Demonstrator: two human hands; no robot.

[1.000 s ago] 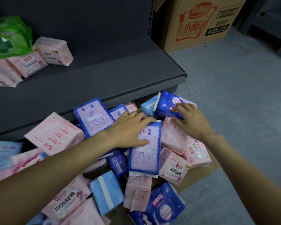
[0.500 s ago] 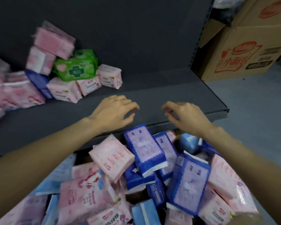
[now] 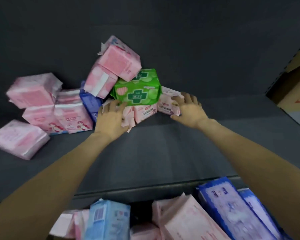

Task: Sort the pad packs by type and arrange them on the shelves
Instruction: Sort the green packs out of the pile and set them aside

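Head cam is the only view, and it's a bit blurry. Both arms are stretched out over the dark grey shelf (image 3: 163,153) toward a jumble of pad packs piled near its back edge. Left hand (image 3: 111,118) lies on top of a pale pink pack (image 3: 127,116) at the front of the pile, fingers spread and fairly straight, so more resting on it than gripping as far as I can tell. Right hand (image 3: 189,108) is on the small pink pack (image 3: 166,101) at the right end of the pile, fingers fanned over its top and the thumb down at its front side, looks like it's grasping it. Between the two hands sits a green pack (image 3: 137,90), perched on another pink pack with printed text (image 3: 145,112). Tilted pink packs (image 3: 118,61) are stacked on top toward the back, a dark blue pack (image 3: 90,101) stands wedged just left of the left hand, and more pink packs (image 3: 42,101) run off toward the shelf's left edge. Below the shelf's front edge there's a loose heap: a light blue pack (image 3: 107,220), a big pink one (image 3: 189,220) and blue-and-white packs (image 3: 232,208). Cardboard box (image 3: 298,80) peeks in past the right edge.
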